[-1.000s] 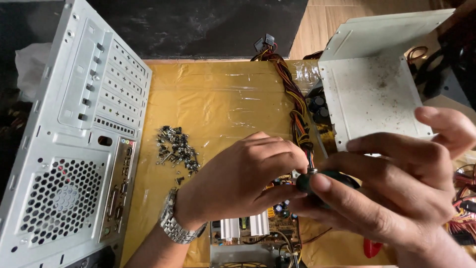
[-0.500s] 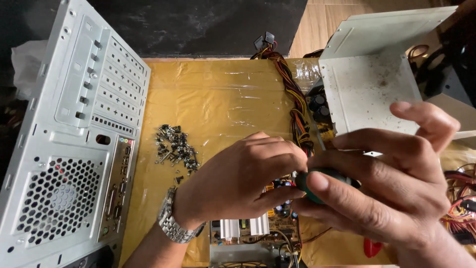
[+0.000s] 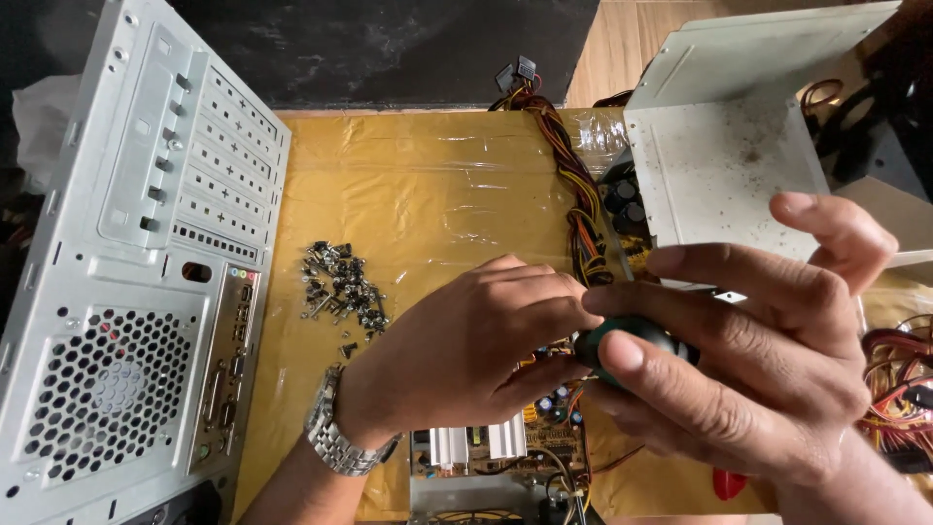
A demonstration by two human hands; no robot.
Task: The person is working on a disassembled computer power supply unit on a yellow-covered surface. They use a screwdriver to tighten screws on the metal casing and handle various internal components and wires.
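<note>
Nearest us, our right hand (image 3: pixel 748 360) wraps its fingers round a dark green screwdriver handle (image 3: pixel 622 342), while our left hand (image 3: pixel 466 355) curls over the circuit board (image 3: pixel 505 442), steadying it. We judge a screw is being worked; next calls for keeping the tip seated. Beyond, loose screws (image 3: pixel 340 287) lie on the worktop (image 3: pixel 428 185).

Likely a computer repair workshop, opened metal case (image 3: pixel 126 292), loose screws (image 3: pixel 340 287), bare circuit board (image 3: pixel 544 437), wire bundles (image 3: pixel 573 185)
</note>
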